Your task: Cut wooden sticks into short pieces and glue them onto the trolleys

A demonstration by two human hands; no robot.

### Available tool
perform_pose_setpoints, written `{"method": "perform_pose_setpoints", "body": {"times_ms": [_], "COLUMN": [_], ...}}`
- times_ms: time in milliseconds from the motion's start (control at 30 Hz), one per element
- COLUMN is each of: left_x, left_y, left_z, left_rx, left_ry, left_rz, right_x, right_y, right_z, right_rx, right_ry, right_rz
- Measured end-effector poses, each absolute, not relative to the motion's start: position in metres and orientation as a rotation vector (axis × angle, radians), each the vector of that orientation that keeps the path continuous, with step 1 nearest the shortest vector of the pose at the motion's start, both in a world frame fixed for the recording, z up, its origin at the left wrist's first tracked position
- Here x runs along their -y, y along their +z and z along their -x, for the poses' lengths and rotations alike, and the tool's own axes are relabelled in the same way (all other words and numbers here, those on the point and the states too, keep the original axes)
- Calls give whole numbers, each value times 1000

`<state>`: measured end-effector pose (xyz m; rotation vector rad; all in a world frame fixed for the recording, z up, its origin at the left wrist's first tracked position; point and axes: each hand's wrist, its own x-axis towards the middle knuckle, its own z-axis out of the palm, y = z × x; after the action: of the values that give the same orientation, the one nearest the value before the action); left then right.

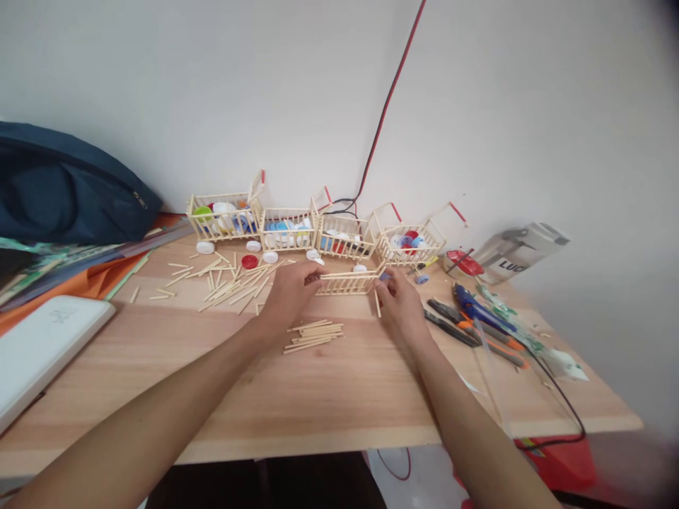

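Observation:
Both my hands hold a small fence-like panel of wooden sticks (347,283) upright on the wooden table (329,396). My left hand (289,290) pinches its left end with closed fingers. My right hand (400,300) grips its right end, fingers curled. A single loose stick (377,304) lies beside the right hand. A short pile of cut sticks (312,336) lies just in front of the panel, between my wrists.
Several stick baskets (289,227) filled with bottle caps line the wall. Scattered sticks (223,279) and loose caps (249,261) lie left of centre. A blue glue gun (472,304), pliers (450,322), a white box (42,346) and a dark bag (64,187) flank the work area.

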<state>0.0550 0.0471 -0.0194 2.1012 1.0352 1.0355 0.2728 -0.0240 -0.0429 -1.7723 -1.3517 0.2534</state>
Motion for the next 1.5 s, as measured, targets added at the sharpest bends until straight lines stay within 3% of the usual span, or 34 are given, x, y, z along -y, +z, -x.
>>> {"method": "perform_pose_setpoints", "body": {"times_ms": [1500], "left_x": [-70], "left_y": [-22], "left_z": [-71], "left_rx": [-913], "left_ry": [1095], "left_rz": [-2112], "right_x": [12], "right_y": [-14], "right_z": [-294], "right_rx": [1584], "right_ry": [8], "right_rz": [1865]}}
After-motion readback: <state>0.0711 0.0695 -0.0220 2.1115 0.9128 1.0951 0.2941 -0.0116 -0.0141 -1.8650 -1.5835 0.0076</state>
